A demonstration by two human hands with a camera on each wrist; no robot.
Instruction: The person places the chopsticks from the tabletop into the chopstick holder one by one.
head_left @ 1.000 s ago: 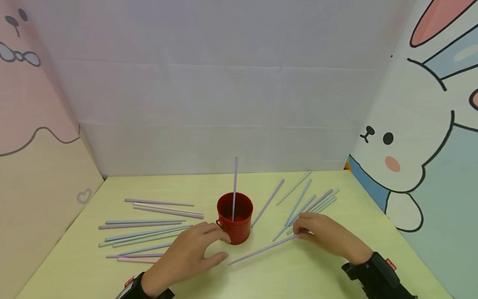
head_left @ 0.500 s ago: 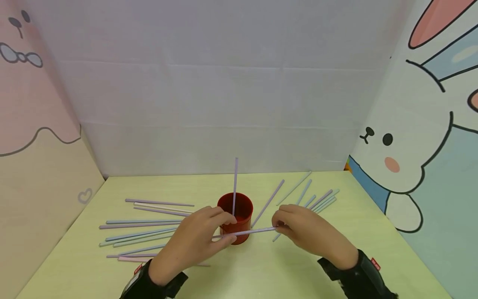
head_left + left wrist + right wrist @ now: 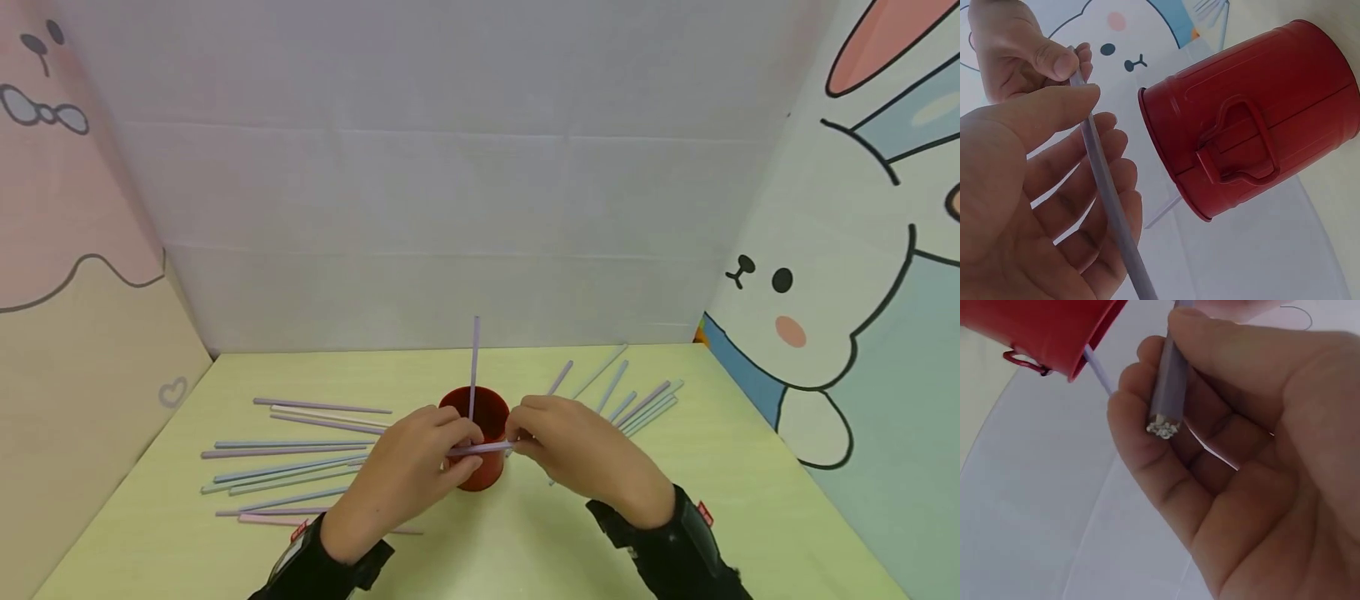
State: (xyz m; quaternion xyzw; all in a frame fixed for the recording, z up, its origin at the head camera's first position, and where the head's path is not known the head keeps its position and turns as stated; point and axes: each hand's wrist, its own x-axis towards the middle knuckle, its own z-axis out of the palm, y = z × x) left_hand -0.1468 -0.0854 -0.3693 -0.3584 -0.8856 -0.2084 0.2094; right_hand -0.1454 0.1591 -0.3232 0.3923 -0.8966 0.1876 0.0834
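A thin purple stick (image 3: 491, 447) lies level across both hands, in front of a small red bucket (image 3: 486, 477). My left hand (image 3: 408, 467) pinches it between thumb and fingers; the left wrist view shows the stick (image 3: 1114, 203) running along the curled fingers. Toward its other end my right hand (image 3: 588, 458) pinches it too. In the right wrist view the stick's near end (image 3: 1163, 428) has a crinkled whitish core. Another purple stick (image 3: 475, 358) stands upright inside the bucket. The bucket's wire handle loop (image 3: 1244, 144) faces the left wrist camera.
Several pastel sticks (image 3: 288, 454) lie in rows on the pale yellow table (image 3: 480, 567) at left. More sticks (image 3: 645, 408) lie slanted at right, partly behind the right hand. A white sheet (image 3: 450, 208) stands behind, and printed cartoon panels (image 3: 817, 333) flank the table.
The right hand has lifted the purple stick off the right of the table and moved left toward the bucket. The left hand has risen and taken hold of the stick as well.
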